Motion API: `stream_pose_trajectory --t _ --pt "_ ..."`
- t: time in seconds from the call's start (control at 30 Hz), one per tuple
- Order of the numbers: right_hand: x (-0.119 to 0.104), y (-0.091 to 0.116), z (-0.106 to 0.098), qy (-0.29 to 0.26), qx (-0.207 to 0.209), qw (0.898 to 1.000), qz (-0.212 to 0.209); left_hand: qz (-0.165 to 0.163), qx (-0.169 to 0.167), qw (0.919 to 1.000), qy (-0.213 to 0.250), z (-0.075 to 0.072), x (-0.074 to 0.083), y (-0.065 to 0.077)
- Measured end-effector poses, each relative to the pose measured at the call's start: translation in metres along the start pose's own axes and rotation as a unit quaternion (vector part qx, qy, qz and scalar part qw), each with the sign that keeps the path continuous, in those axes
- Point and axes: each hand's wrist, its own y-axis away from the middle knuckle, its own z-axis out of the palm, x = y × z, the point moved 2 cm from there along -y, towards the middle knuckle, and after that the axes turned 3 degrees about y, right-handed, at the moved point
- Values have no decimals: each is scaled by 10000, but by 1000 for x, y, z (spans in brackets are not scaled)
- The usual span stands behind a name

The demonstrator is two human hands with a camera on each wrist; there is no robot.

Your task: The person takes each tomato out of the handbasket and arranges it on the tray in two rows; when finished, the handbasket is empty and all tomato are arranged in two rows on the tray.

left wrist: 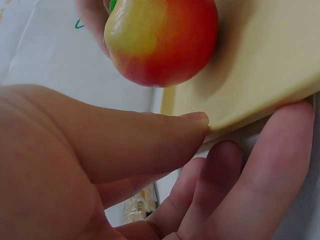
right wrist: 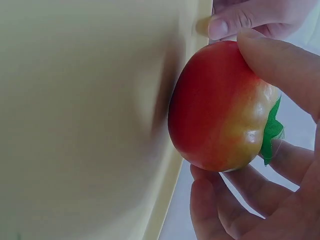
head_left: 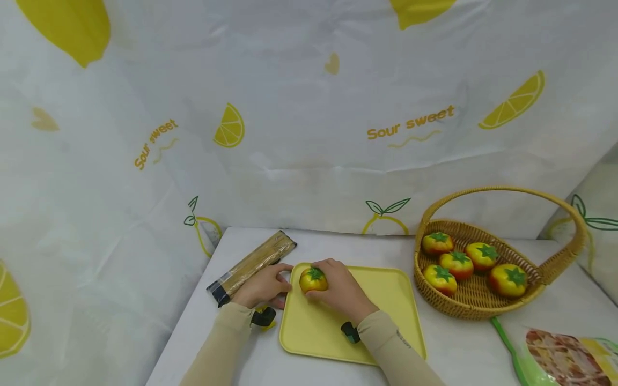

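My right hand (head_left: 341, 289) holds an artificial tomato (head_left: 314, 280), yellow and red with a green star-shaped leaf cap. It is over the far left corner of a yellow tray (head_left: 347, 343). In the right wrist view, the thumb lies on one side of the tomato (right wrist: 220, 107) and fingers on the other. Its shadow falls on the tray; whether they touch I cannot tell. At the tray's left edge, my left hand (head_left: 266, 285) touches the rim with thumb and a finger, as the left wrist view shows. Its other fingers are loosely bent beneath.
A wicker basket (head_left: 475, 311) with a tall handle stands on the right, several similar tomatoes inside. Left of the tray lies a clear pack of wooden sticks (head_left: 258, 261). At lower right are a green-handled utensil (head_left: 504, 338) and a printed food package (head_left: 567, 356). Lemon-print cloth hangs behind.
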Motion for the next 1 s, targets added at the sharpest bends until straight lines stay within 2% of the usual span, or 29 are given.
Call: stream_pose_trajectory --t 0.2,0.63,1.0 --pt "1 2 7 123 -121 9998 -22 -20 -47 10000 -20 3 -1 1" --pt "-2 3 8 293 -44 9993 -220 -50 -6 10000 -16 3 1 1" --pt "-6 5 -1 38 -46 9997 -220 -66 42 10000 -42 1 0 1"
